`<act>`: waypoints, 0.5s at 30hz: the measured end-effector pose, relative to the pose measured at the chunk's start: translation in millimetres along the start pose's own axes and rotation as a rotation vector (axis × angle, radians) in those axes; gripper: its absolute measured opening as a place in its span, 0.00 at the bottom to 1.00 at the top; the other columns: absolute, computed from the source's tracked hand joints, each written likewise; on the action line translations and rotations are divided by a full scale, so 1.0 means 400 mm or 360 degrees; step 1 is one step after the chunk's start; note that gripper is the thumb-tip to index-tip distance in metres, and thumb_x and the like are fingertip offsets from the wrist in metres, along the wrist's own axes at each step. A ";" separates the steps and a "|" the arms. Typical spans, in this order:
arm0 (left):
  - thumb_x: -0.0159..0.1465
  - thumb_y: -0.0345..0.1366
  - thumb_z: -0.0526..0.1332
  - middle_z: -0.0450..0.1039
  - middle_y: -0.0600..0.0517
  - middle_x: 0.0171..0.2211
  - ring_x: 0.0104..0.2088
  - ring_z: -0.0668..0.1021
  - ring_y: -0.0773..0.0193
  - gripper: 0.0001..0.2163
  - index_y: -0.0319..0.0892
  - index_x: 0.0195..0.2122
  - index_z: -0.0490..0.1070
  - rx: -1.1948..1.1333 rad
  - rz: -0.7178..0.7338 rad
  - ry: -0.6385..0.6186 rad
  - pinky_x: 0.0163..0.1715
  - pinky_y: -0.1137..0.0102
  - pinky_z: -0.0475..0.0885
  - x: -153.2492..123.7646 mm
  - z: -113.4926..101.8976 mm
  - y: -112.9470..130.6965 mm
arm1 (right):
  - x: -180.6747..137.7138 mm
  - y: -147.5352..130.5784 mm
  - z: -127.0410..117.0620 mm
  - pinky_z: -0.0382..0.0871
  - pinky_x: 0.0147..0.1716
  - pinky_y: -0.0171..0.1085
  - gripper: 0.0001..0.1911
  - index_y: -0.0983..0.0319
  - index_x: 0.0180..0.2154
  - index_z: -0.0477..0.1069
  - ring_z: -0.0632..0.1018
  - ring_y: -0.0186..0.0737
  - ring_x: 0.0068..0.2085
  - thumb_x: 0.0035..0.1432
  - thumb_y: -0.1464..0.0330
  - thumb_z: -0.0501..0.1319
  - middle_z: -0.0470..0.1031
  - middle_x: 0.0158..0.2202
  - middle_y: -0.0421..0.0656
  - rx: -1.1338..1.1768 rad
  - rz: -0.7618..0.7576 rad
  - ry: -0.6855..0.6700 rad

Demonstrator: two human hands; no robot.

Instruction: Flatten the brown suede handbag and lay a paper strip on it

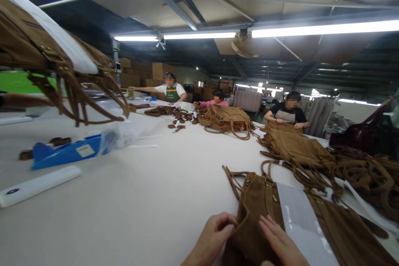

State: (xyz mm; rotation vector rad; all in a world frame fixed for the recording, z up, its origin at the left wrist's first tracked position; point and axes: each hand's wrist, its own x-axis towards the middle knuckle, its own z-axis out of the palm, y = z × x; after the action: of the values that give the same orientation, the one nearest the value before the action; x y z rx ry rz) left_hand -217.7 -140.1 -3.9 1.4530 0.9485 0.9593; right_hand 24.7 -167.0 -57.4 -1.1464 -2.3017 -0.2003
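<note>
A brown suede-like handbag (254,193) lies at the front right of the white table, its straps and buckles toward the far side. My left hand (216,232) has its thumb and fingers pinched on the bag's left edge. Flat on the bag's upper face rests my right hand (280,239), fingers stretched out. Just right of it, a translucent white sheet (301,216) lies across the brown material. More brown material with a buckle (343,220) continues on the sheet's other side. The lower part of the bag runs out of view.
Stacked brown bags (229,118) and another pile (296,143) lie farther along the white table (140,199). Loose straps (368,170) heap at the right. A blue packet (68,149) and a white roll (40,185) lie left. Bags (46,45) jut in overhead left. Several people work opposite.
</note>
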 end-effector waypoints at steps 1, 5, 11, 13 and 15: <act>0.54 0.37 0.57 0.73 0.53 0.32 0.38 0.72 0.61 0.09 0.40 0.28 0.73 -0.0028 0.0007 -0.0073 0.40 0.69 0.64 0.000 -0.005 0.003 | 0.020 -0.008 0.040 0.75 0.48 0.43 0.29 0.61 0.63 0.56 0.72 0.51 0.56 0.61 0.66 0.54 0.68 0.58 0.47 -0.0146 -0.0066 0.0042; 0.56 0.38 0.57 0.68 0.57 0.28 0.30 0.67 0.67 0.09 0.41 0.34 0.73 -0.0017 -0.0190 -0.0313 0.31 0.73 0.62 0.008 -0.024 -0.006 | 0.043 -0.010 0.165 0.78 0.36 0.40 0.37 0.67 0.66 0.32 0.79 0.47 0.46 0.60 0.72 0.50 0.76 0.50 0.49 -0.0531 -0.0168 0.0386; 0.48 0.29 0.63 0.73 0.56 0.34 0.36 0.72 0.64 0.17 0.42 0.41 0.74 0.0047 -0.0253 -0.0471 0.35 0.72 0.65 0.040 -0.021 -0.024 | 0.027 0.033 0.180 0.76 0.27 0.33 0.36 0.76 0.65 0.34 0.82 0.41 0.34 0.62 0.68 0.47 0.82 0.36 0.47 -0.0642 -0.0553 0.0626; 0.48 0.29 0.63 0.74 0.56 0.37 0.38 0.73 0.62 0.20 0.44 0.44 0.74 0.0105 -0.0140 -0.0567 0.39 0.70 0.67 0.051 -0.016 -0.021 | 0.028 0.040 0.177 0.75 0.25 0.32 0.34 0.77 0.65 0.34 0.82 0.39 0.31 0.61 0.72 0.45 0.82 0.33 0.45 -0.0722 -0.0582 0.0685; 0.49 0.29 0.62 0.75 0.55 0.39 0.40 0.73 0.59 0.19 0.45 0.44 0.75 0.0204 0.0038 -0.0707 0.42 0.68 0.68 0.068 -0.010 -0.020 | 0.032 0.038 0.181 0.75 0.24 0.31 0.33 0.76 0.65 0.36 0.82 0.38 0.31 0.60 0.74 0.44 0.82 0.32 0.44 -0.0762 -0.0593 0.0723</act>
State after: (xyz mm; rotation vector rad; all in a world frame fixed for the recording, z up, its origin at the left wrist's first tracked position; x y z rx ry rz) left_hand -212.2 -112.9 -9.8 1.6976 0.6725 0.5619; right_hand 0.6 -122.2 -112.6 -0.7542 -2.0756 -1.0828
